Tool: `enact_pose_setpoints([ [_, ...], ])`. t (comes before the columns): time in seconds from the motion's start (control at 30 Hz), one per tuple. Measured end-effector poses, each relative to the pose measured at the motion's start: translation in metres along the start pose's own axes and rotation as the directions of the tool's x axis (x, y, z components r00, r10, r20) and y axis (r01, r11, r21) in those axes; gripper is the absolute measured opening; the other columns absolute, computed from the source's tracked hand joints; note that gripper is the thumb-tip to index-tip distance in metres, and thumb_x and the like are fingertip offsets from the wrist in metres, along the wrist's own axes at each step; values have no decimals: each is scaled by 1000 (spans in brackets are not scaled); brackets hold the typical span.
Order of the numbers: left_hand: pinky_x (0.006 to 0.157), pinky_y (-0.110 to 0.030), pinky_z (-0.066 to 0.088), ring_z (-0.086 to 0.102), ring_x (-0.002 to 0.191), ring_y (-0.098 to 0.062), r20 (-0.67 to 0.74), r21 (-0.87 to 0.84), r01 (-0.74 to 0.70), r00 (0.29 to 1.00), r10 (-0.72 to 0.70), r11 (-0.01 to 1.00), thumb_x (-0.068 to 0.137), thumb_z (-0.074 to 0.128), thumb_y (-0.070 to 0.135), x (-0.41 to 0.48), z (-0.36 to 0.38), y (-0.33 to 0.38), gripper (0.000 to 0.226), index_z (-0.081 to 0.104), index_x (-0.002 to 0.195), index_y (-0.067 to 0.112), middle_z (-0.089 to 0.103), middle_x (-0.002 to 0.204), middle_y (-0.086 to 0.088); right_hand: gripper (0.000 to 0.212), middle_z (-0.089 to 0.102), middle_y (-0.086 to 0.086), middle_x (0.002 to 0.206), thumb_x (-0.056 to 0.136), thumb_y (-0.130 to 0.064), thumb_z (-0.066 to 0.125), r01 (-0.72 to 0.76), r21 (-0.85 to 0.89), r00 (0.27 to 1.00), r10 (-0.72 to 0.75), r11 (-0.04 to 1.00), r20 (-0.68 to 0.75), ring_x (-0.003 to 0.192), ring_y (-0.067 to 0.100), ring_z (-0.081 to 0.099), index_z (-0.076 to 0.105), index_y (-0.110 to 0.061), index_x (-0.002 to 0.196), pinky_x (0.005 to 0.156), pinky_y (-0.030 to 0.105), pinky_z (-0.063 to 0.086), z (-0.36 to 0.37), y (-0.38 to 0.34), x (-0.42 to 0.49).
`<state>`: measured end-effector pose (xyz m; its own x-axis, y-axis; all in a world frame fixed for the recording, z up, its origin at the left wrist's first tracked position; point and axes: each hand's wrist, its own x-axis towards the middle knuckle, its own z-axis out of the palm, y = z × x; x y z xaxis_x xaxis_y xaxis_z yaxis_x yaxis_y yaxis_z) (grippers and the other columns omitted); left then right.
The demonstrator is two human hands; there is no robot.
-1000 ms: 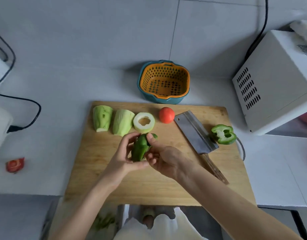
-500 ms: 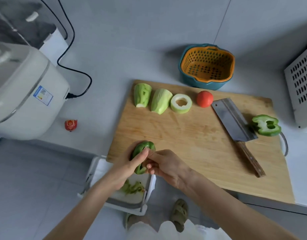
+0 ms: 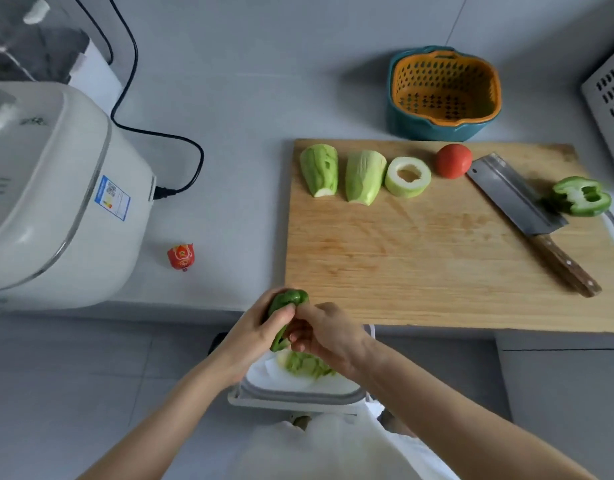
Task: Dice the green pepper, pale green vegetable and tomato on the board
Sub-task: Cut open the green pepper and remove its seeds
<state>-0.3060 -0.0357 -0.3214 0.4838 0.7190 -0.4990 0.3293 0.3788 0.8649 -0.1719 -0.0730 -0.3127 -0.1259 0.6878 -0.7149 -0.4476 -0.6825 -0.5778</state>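
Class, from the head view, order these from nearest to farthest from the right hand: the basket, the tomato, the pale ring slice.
The right hand is just off the board's near left corner.
1. Ring slice, at the board's far edge, left of middle.
2. Tomato, just right of the slice.
3. Basket, behind the board on the counter.

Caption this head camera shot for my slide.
Left hand and right hand hold a green pepper piece over the bin beside the board.
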Motion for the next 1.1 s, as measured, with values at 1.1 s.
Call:
enact_pose_setpoints([
  [1.1,73,-26,54,57,83,-18,121,-62,110,987,-102,992,100,40,29,1,0,-6,19,57,108,29,61,101,-10,16,55,12,66,91,1,43,-146,285,985,166,947,-46,53,18,50,57,3,83,45,23,45,0,14,-2],
])
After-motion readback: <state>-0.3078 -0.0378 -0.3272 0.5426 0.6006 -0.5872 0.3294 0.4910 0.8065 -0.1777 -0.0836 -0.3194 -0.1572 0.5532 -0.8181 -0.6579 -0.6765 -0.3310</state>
